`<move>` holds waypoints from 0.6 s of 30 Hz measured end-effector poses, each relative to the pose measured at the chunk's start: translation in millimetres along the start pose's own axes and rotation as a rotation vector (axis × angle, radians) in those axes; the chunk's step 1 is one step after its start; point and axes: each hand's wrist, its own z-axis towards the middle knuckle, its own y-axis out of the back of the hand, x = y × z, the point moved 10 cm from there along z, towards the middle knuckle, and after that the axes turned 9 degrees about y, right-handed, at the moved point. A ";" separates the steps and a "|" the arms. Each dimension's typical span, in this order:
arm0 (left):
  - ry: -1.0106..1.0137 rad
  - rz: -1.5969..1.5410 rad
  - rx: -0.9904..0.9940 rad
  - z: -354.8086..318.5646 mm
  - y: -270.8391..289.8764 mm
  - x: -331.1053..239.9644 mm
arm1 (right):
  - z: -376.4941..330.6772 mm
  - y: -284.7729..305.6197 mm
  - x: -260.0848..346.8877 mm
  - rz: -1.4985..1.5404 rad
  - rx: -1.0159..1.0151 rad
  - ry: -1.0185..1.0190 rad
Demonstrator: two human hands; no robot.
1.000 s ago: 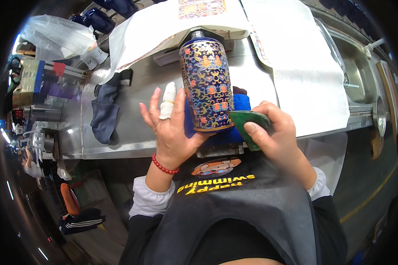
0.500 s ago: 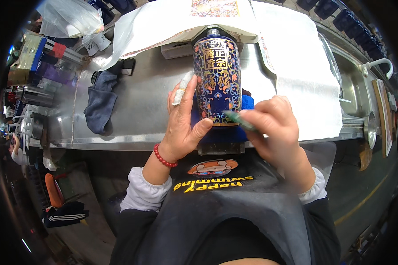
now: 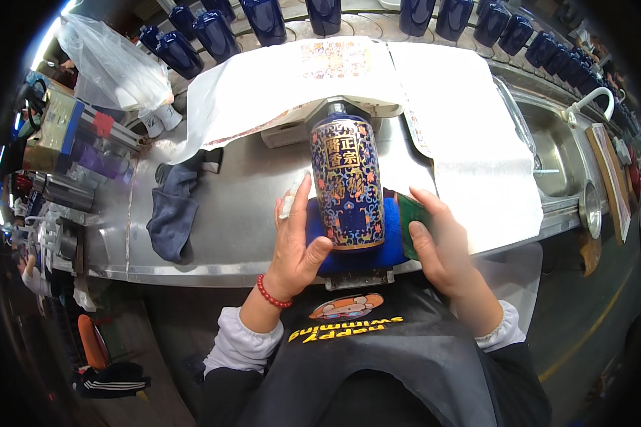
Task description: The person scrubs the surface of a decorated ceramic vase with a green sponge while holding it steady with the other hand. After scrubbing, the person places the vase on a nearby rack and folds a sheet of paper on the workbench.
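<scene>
A dark blue bottle (image 3: 347,186) with a colourful floral and gold pattern lies on a blue padded rest (image 3: 390,245), its neck pointing away from me. My left hand (image 3: 292,245) is at its lower left side with fingers stretched and thumb apart. White wrapping covers one finger, and a red bead bracelet circles the wrist. Whether this hand touches the bottle I cannot tell. Between the thumb and fingers of my right hand (image 3: 438,245) is a flat green scraper (image 3: 410,222), held just right of the bottle and apart from it.
White printed sheets (image 3: 477,142) cover the back and right of the metal table (image 3: 228,235). A grey-blue cloth (image 3: 172,220) lies at left. Several plain blue bottles (image 3: 263,21) stand along the back on a curved conveyor. At right is a sink (image 3: 559,153) with a white faucet (image 3: 597,99).
My right hand has moved the scraper off the bottle's lower front to its right side. The view has shifted, bringing more of the back row of bottles in. My left hand stays beside the bottle.
</scene>
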 end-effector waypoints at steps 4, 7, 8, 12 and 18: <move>0.031 -0.030 0.010 1.4 -4.4 6.8 | 0.1 -12.6 -11.7 -0.078 0.083 0.028; 0.001 -0.052 0.014 3.5 -9.1 9.2 | 3.8 -18.5 -15.4 -0.157 0.131 0.057; -0.002 -0.052 0.018 3.3 -10.6 9.5 | 5.1 -21.1 -15.3 -0.126 0.144 0.063; 0.001 -0.095 0.029 6.5 -11.9 9.5 | 11.4 -35.9 -17.8 -0.119 0.239 0.039; 0.045 -0.129 0.053 5.3 -12.5 12.7 | 13.7 -42.2 -25.3 -0.063 0.312 -0.050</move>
